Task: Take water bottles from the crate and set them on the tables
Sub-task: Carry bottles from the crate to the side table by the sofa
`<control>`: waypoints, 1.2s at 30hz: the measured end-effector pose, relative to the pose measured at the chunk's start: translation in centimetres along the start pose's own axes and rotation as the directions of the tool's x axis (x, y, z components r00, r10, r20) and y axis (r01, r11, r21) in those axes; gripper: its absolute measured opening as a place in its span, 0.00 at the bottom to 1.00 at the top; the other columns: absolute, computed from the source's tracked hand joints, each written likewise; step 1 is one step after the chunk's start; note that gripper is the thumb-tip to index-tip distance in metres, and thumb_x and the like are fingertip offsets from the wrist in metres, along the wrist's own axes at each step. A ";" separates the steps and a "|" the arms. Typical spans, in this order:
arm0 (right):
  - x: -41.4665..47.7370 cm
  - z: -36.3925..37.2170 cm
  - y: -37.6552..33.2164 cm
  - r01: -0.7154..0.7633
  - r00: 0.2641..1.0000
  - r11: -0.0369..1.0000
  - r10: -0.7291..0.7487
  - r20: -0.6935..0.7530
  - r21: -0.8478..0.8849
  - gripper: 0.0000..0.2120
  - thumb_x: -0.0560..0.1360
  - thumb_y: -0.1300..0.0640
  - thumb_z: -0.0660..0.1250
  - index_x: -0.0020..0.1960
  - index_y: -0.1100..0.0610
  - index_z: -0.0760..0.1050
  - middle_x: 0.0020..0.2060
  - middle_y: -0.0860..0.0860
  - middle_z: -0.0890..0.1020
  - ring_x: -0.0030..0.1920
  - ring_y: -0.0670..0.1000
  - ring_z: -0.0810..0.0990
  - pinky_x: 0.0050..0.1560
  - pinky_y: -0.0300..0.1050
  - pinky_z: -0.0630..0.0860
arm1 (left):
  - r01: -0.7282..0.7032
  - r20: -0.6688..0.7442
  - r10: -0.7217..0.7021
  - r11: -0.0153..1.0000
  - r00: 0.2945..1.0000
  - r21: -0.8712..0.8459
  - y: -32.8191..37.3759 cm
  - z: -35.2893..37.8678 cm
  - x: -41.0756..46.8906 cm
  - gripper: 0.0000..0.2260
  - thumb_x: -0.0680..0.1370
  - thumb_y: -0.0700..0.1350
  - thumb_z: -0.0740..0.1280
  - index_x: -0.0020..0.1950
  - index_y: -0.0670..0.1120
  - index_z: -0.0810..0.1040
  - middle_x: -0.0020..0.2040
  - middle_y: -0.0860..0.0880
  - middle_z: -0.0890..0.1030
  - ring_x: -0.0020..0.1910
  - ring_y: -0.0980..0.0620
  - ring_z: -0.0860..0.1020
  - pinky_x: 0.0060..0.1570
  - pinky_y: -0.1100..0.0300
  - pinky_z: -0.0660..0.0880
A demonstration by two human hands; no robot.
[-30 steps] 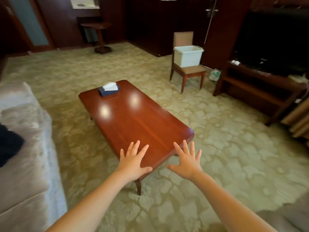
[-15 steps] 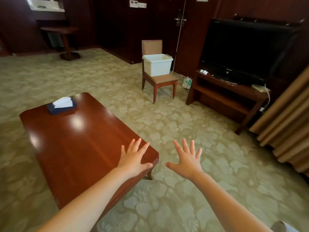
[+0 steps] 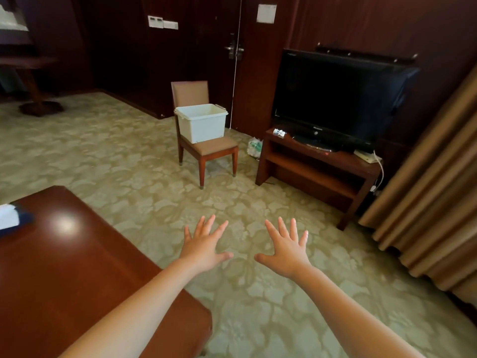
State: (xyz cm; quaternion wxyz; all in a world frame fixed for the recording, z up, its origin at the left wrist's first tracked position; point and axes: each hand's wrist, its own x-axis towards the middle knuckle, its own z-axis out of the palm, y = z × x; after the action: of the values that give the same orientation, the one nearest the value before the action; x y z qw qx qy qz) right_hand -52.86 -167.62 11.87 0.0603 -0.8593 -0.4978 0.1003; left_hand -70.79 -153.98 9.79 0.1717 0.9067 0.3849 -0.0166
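A white plastic crate [image 3: 201,122] stands on the seat of a wooden chair [image 3: 206,147] across the room, by the dark door. Its inside is hidden from here and no bottle shows. A glossy red-brown coffee table [image 3: 77,259] fills the lower left. My left hand [image 3: 205,245] and my right hand [image 3: 286,246] are stretched out in front of me, palms down, fingers spread, holding nothing, above the carpet far short of the crate.
A tissue box [image 3: 11,219] lies on the coffee table at the left edge. A TV [image 3: 333,99] sits on a low wooden stand [image 3: 317,166] to the right of the chair. Curtains [image 3: 436,182] hang at the right. A round pedestal table [image 3: 33,81] stands far left.
The view has swung right: the coffee table slid to the lower left and the crate, chair and TV came nearer the centre. Both hands keep the same spread pose.
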 end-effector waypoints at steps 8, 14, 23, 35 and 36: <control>13.8 -2.7 3.4 -0.012 1.000 1.000 0.012 0.014 0.003 0.45 0.74 0.34 0.64 0.81 0.43 0.41 0.81 0.52 0.41 0.78 0.61 0.31 0.72 0.68 0.30 | -0.032 -0.015 0.032 0.999 0.999 0.012 0.5 -3.1 14.7 0.40 0.76 0.68 0.61 0.80 0.61 0.42 0.80 0.51 0.36 0.79 0.47 0.34 0.74 0.36 0.36; 27.3 -3.3 6.7 0.070 0.997 0.998 -0.069 0.037 -0.007 0.45 0.74 0.34 0.64 0.80 0.43 0.40 0.81 0.53 0.41 0.77 0.61 0.30 0.72 0.69 0.30 | 0.036 0.015 -0.036 0.999 0.999 0.005 0.2 -3.3 26.1 0.41 0.75 0.69 0.62 0.80 0.60 0.43 0.80 0.50 0.36 0.79 0.46 0.35 0.74 0.36 0.36; 48.1 -8.7 11.9 0.258 0.963 0.966 -0.255 0.083 -0.021 0.48 0.72 0.32 0.65 0.80 0.42 0.40 0.80 0.53 0.39 0.77 0.61 0.29 0.71 0.68 0.29 | 0.179 -0.050 -0.182 0.982 0.982 -0.058 3.4 -7.7 43.2 0.42 0.74 0.69 0.62 0.79 0.61 0.40 0.81 0.51 0.38 0.79 0.47 0.37 0.75 0.37 0.36; 70.0 -8.7 11.5 0.399 0.899 0.916 -0.398 0.182 0.035 0.48 0.72 0.33 0.65 0.80 0.42 0.38 0.80 0.53 0.37 0.76 0.60 0.27 0.72 0.68 0.28 | 0.333 -0.038 -0.334 0.942 0.942 -0.028 -1.1 -10.9 59.9 0.42 0.75 0.68 0.62 0.79 0.61 0.38 0.81 0.51 0.37 0.79 0.47 0.35 0.75 0.38 0.35; 72.3 -8.8 11.1 0.404 0.896 0.914 -0.403 0.184 0.033 0.48 0.72 0.33 0.65 0.80 0.42 0.38 0.80 0.52 0.37 0.76 0.60 0.27 0.72 0.68 0.28 | 0.335 -0.037 -0.336 0.942 0.941 -0.025 -2.0 -11.5 61.9 0.42 0.75 0.68 0.62 0.79 0.61 0.39 0.81 0.50 0.37 0.79 0.47 0.35 0.75 0.38 0.35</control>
State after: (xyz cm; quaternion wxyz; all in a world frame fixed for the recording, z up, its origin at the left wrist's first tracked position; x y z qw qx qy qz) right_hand -6.47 -110.40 10.08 0.0303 -0.7243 -0.6689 0.1644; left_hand -29.86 -106.14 10.00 0.1667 0.8264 0.5373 -0.0237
